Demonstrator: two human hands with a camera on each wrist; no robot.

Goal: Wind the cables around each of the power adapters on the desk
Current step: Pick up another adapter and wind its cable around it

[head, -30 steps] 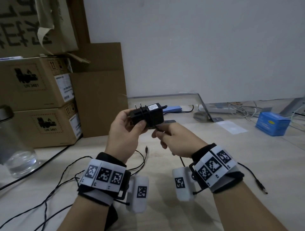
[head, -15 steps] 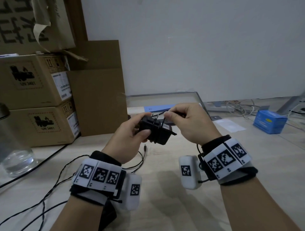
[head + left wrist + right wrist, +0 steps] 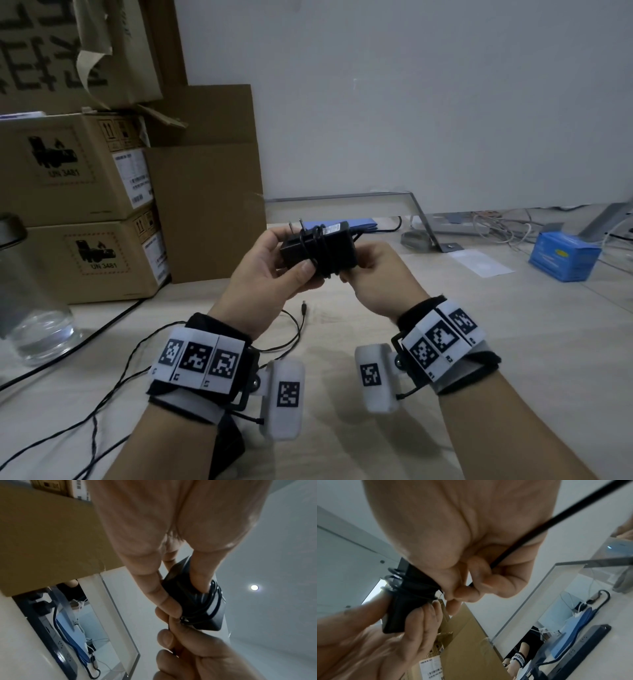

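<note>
A black power adapter with two metal prongs hangs above the desk, several turns of thin black cable round its middle. My left hand grips its left end, thumb on the near face. My right hand pinches the cable just under the adapter's right end; the loose length runs back past the palm. Another thin black cable with a barrel plug lies on the desk below the hands.
Stacked cardboard boxes stand at the left, a glass jar at the near left. A clear acrylic stand, a power strip and a blue box sit toward the back right. More black cables trail over the desk's near left.
The right hand has carried the cable from above the adapter down to its underside, adding a turn. The left hand has tipped the adapter so its prongs point up again.
</note>
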